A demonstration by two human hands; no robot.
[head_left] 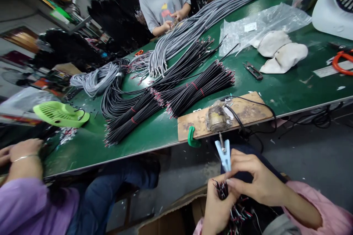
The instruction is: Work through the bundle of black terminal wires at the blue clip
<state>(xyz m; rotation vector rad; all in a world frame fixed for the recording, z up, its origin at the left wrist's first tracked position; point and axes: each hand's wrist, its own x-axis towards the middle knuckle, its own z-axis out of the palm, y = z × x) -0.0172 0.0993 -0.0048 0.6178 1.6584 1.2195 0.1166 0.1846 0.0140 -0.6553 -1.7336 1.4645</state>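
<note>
Low in the view, my left hand is closed round a bundle of thin black cables, whose stripped ends stick up above my fist. My right hand meets it there, thumb and forefinger pinched together on a wire end at the bundle; the tip itself is mostly hidden. Just beyond my fingertips, a light blue clothespin is clipped to a metal rod. That rod points out of a crusty, round metal-like body on a wooden board. More cable ends show beneath my hands.
Bundled black cables and long grey cables cover much of the green table. A green clamp grips the board's edge. Snips, white gloves and orange-handled scissors lie right. Co-workers sit left and opposite.
</note>
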